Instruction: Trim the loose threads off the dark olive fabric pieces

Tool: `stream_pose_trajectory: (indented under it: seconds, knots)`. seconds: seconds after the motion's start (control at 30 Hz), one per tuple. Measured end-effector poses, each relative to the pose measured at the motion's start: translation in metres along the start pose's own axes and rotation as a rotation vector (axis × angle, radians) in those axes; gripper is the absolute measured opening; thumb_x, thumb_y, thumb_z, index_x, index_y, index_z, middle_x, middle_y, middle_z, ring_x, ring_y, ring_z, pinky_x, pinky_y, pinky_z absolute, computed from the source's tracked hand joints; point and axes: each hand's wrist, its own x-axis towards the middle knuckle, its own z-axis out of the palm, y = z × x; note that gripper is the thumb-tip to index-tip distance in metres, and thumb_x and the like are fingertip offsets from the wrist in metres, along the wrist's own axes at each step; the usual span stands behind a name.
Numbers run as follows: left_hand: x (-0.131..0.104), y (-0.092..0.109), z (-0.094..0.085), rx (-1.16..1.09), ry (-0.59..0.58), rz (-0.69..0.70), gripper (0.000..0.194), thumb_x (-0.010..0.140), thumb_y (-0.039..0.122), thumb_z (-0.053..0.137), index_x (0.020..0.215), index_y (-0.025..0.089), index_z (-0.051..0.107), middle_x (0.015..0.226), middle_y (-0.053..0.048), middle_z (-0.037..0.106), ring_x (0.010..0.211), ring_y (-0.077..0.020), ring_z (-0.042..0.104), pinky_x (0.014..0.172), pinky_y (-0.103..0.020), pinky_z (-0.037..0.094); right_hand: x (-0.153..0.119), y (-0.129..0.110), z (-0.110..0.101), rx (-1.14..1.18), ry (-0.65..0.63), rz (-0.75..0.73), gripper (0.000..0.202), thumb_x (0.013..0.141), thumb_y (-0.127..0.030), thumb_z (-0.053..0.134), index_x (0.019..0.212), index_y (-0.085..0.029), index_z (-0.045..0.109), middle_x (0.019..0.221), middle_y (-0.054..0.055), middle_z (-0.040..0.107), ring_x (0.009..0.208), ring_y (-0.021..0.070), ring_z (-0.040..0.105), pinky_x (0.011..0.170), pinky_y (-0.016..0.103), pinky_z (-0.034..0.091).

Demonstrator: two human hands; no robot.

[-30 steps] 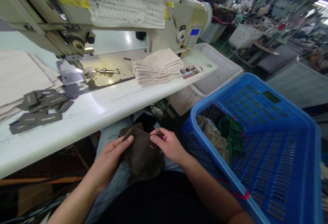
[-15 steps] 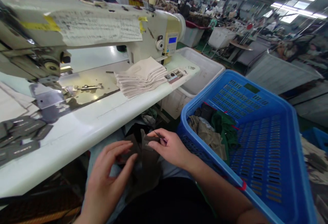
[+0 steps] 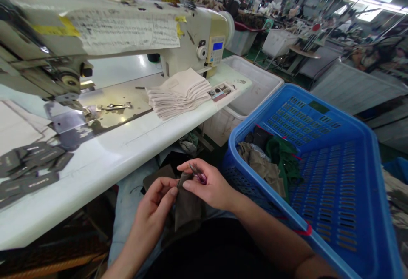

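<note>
Over my lap, my left hand [image 3: 156, 204] pinches the edge of a dark grey-brown cloth piece [image 3: 188, 206] between thumb and fingertips. My right hand [image 3: 212, 185] grips the same cloth close beside it, thumb in front. Tucked in the right hand is a small pair of thread snips [image 3: 201, 178] with purple on the handle and the blades pointing up and left. Another flat dark piece [image 3: 161, 175] lies behind my left fingers. The lower cloth hangs down onto my lap; part of it is hidden by my hands.
A sewing machine [image 3: 127, 28] stands on the white table [image 3: 127, 147]. On it lie folded beige cloth [image 3: 178, 94] and several dark labelled tabs [image 3: 35, 164]. A blue basket [image 3: 331, 177] with green and brown cloth is at my right, near a white bin [image 3: 258, 83].
My left hand was open, fingers apart, beside the cloth; it has moved right and closed on the cloth's edge. The right hand keeps its hold. The view has shifted slightly.
</note>
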Motion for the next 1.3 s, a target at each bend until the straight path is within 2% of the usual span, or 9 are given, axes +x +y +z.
stream_pose_trajectory:
  seconds: [0.13,0.3,0.5,0.63,0.7,0.83,0.9,1.03,1.3]
  knots:
    - [-0.001,-0.005,0.001,-0.007,-0.058,-0.001,0.026,0.086,0.045,0.061,0.073,0.022,0.057,0.065,0.002,0.059,0.061,-0.0152,0.056,0.058,-0.025,0.049,0.002,0.005,-0.002,0.044,-0.025,-0.001,0.030,0.081,-0.017,0.065,0.111,-0.020,0.062,0.094,-0.001,0.060,0.073,0.0098,0.053,0.068,0.023,0.044]
    - [0.004,-0.009,0.003,0.276,-0.172,0.250,0.025,0.088,0.039,0.056,0.069,0.023,0.061,0.091,-0.006,0.069,0.085,-0.0219,0.064,0.079,-0.032,0.052,0.004,0.009,0.000,-0.063,-0.044,0.043,0.030,0.082,-0.020,0.067,0.112,-0.020,0.061,0.099,0.001,0.064,0.085,0.0138,0.061,0.077,0.027,0.050]
    - [0.010,-0.010,-0.002,0.301,0.034,0.158,0.031,0.087,0.044,0.054,0.066,0.023,0.060,0.093,-0.005,0.064,0.094,-0.0242,0.061,0.088,-0.034,0.049,-0.005,0.006,0.008,-0.482,0.208,-0.195,0.054,0.070,-0.044,0.086,0.113,-0.022,0.061,0.117,0.007,0.065,0.109,0.0223,0.064,0.092,0.034,0.052]
    - [0.009,-0.007,-0.007,0.238,-0.042,0.064,0.034,0.088,0.047,0.053,0.066,0.023,0.058,0.089,-0.004,0.062,0.090,-0.0233,0.060,0.085,-0.032,0.049,-0.009,0.012,0.009,-0.634,0.090,-0.231,0.027,0.088,-0.039,0.073,0.107,-0.022,0.065,0.116,0.006,0.069,0.108,0.0202,0.066,0.091,0.032,0.053]
    - [0.008,-0.008,-0.006,0.263,-0.025,0.114,0.034,0.088,0.047,0.053,0.064,0.023,0.057,0.088,-0.005,0.062,0.089,-0.0234,0.061,0.083,-0.032,0.049,-0.007,0.014,0.007,-0.595,0.053,-0.237,0.013,0.097,-0.032,0.062,0.104,-0.022,0.067,0.112,0.005,0.071,0.106,0.0180,0.067,0.093,0.031,0.052]
    - [0.006,-0.010,-0.004,0.450,0.120,0.310,0.027,0.086,0.041,0.057,0.068,0.023,0.065,0.111,-0.011,0.065,0.108,-0.0287,0.060,0.096,-0.040,0.047,-0.003,0.014,0.003,-0.548,-0.029,-0.205,0.015,0.100,-0.023,0.054,0.099,-0.021,0.069,0.105,0.005,0.072,0.101,0.0175,0.068,0.092,0.030,0.051]
    - [0.007,-0.009,-0.004,0.492,0.076,0.349,0.028,0.086,0.038,0.056,0.064,0.023,0.063,0.121,-0.013,0.065,0.112,-0.0295,0.060,0.098,-0.041,0.047,-0.002,0.012,0.000,-0.596,-0.085,-0.180,0.014,0.100,-0.022,0.054,0.101,-0.022,0.069,0.108,0.005,0.072,0.102,0.0183,0.067,0.092,0.031,0.050]
    - [0.011,-0.007,-0.008,0.372,-0.090,0.292,0.033,0.088,0.036,0.054,0.059,0.023,0.061,0.102,-0.009,0.071,0.096,-0.0254,0.066,0.083,-0.034,0.052,-0.001,0.009,-0.003,-0.577,-0.124,-0.145,0.014,0.099,-0.022,0.056,0.101,-0.022,0.070,0.105,0.003,0.072,0.100,0.0174,0.066,0.090,0.030,0.049]
    - [0.011,-0.024,-0.005,0.142,-0.038,0.113,0.033,0.087,0.040,0.058,0.065,0.022,0.073,0.095,-0.008,0.067,0.093,-0.0240,0.064,0.084,-0.033,0.051,0.004,0.017,-0.001,-0.373,-0.025,-0.067,0.011,0.093,-0.017,0.063,0.094,-0.019,0.073,0.092,0.001,0.071,0.089,0.0153,0.066,0.083,0.027,0.048]
